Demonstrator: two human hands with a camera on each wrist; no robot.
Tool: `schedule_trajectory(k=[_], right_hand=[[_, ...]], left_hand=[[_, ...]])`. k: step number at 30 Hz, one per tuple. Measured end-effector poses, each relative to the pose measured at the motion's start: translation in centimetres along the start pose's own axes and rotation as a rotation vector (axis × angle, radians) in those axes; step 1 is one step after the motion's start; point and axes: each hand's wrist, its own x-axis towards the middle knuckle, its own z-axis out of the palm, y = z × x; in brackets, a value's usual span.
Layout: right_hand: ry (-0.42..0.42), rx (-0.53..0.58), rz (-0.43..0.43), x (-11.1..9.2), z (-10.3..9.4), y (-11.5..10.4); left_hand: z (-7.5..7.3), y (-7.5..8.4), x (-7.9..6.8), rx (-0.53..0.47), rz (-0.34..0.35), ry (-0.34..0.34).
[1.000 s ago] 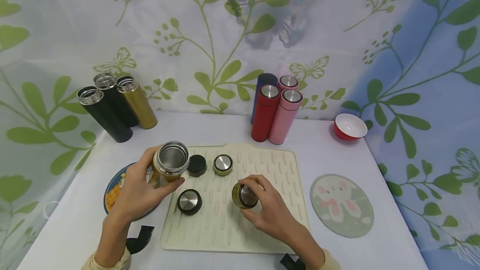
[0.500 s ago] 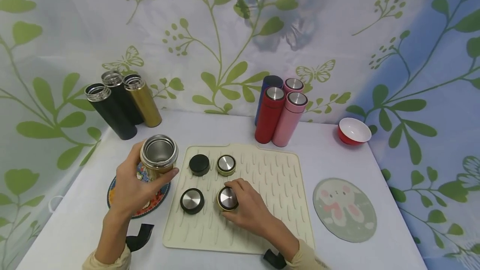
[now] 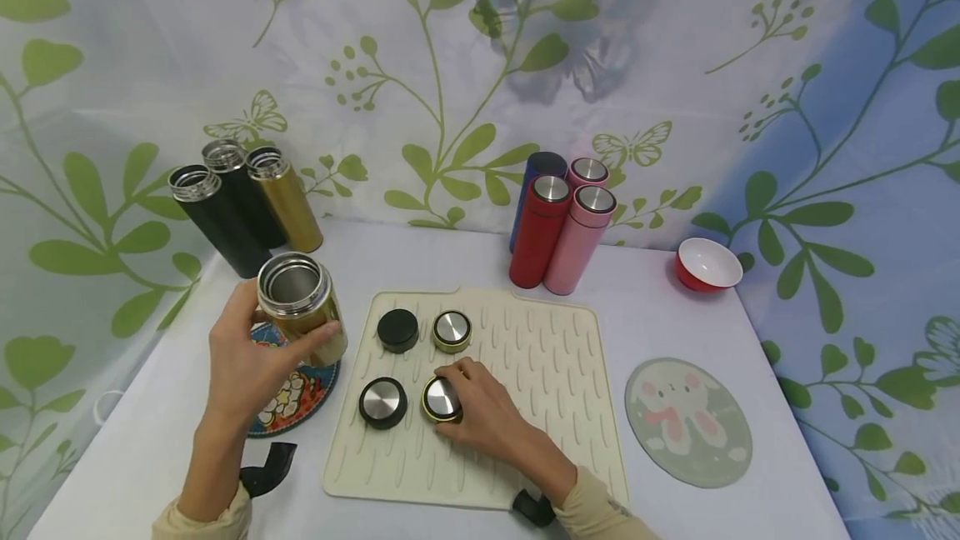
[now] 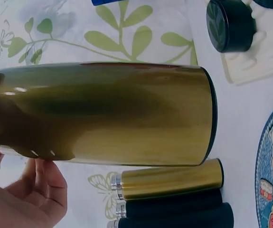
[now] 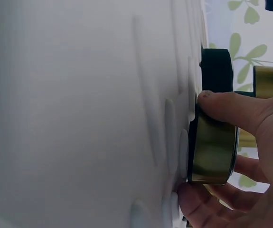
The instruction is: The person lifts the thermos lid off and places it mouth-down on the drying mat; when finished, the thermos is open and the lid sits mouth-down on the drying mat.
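In the head view my left hand (image 3: pixel 251 361) grips a gold thermos flask (image 3: pixel 311 319) near its top. Its steel mouth has no lid, and in the left wrist view the flask's long shiny body hangs above the table. My right hand (image 3: pixel 491 415) holds a gold bottle lid (image 3: pixel 441 400) by its sides, steel top up, on the cream ribbed mat (image 3: pixel 540 407). The right wrist view has this lid's gold side (image 5: pixel 214 149) against the mat, thumb and fingers around it. Beside it lie a black lid (image 3: pixel 382 402), another black lid (image 3: pixel 397 330) and a second gold lid (image 3: pixel 452 330).
Two black flasks (image 3: pixel 225 223) and a gold flask (image 3: pixel 288 202) stand lidless at the back left. Lidded red (image 3: pixel 540 232), pink and blue flasks stand at the back. A red bowl (image 3: pixel 707 263) and a bunny coaster (image 3: pixel 688 422) are right; a patterned round mat (image 3: pixel 288 407) is left.
My right hand has moved left with the gold lid and brought it down upright onto the mat. My left hand has shifted left with the gold flask.
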Motion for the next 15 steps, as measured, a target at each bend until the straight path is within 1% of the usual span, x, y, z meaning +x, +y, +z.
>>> schedule_trajectory(k=[1,3,8,12,15], right_hand=[[-0.007,-0.001,0.006,0.0,-0.1,-0.1],[-0.019,-0.002,0.015,0.1,-0.2,-0.2],[-0.033,0.029,0.042,-0.4,-0.9,-0.2],[-0.020,0.072,0.092,-1.5,-2.1,0.2],[0.002,0.093,0.143,-2.8,-3.3,0.9]], left_hand=[[-0.1,-0.1,0.2,0.013,-0.010,0.012],[-0.2,-0.2,0.6,0.020,-0.052,0.044],[-0.5,-1.0,1.7,-0.037,-0.197,0.168],[-0.5,-2.2,2.5,-0.050,-0.249,0.257],[-0.6,-3.5,3.2,-0.039,-0.254,0.298]])
